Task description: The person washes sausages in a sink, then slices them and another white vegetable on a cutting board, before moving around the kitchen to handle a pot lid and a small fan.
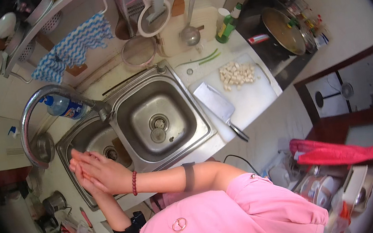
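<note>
Over the left basin [87, 139] of a stainless steel double sink, my two hands are pressed palm to palm. My right hand [113, 171], a dark red bead bracelet at its wrist, lies on top with its fingers stretched out. Beneath it, my left hand [89, 182] is partly covered. No object shows in either hand, though the space between the palms is hidden. The curved chrome tap [25, 135] arches to the left of the hands, and no running water can be made out. A drain strainer sits in the right basin [136, 103].
Right of the sink, a white cutting board [256, 96] bears a cleaver [216, 102] and white diced cubes [237, 75]. Spring onion pieces [205, 58] and a green bottle [226, 29] are behind. A wok [282, 33] stands on the stove. A dish soap bottle [68, 106] is behind the tap.
</note>
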Demonstrator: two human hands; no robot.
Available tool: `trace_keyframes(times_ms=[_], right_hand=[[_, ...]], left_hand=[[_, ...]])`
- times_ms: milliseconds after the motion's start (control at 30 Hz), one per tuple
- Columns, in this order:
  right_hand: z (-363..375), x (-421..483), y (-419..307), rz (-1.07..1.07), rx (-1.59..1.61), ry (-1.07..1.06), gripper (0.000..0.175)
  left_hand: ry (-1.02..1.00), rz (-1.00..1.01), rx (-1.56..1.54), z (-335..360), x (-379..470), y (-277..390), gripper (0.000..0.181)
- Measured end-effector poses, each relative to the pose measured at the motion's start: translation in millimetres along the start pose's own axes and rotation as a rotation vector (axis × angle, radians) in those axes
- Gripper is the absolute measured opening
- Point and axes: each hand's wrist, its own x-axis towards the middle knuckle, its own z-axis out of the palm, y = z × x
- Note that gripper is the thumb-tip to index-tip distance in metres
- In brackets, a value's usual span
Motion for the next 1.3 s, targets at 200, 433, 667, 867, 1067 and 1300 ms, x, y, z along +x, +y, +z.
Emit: trace_keyframes(times_ms=[200, 433, 667, 867, 1067, 1300], right_hand=[[-41, -97, 107, 0.368, -0.073, -0.56, 0.041], [-242, -126, 119, 0.417, -0.243, -0.397, 0.034], [-325, -203, 144, 0.614, -0.968, -0.469, 0.049], [-317, -233, 150, 0.698, -0.891, -0.462, 0.063], [-308, -227, 137, 0.543, -0.977, -0.43, 0.062], [-273, -125, 64, 0.626, 0.078, -0.304, 0.06]], left_hand=[[0.221, -0.872, 0.469, -183, -36, -71, 0.021], [0.003, -0.991, 0.473, -43, -75, -94, 0.029], [-0.017, -0.858, 0.437, -13, -62, -59, 0.045], [-0.063, -0.824, 0.422, -13, -57, -43, 0.042], [0.097, -0.753, 0.423, -7, -51, -25, 0.043], [-0.139, -0.863, 0.348, -29, -36, -21, 0.044]])
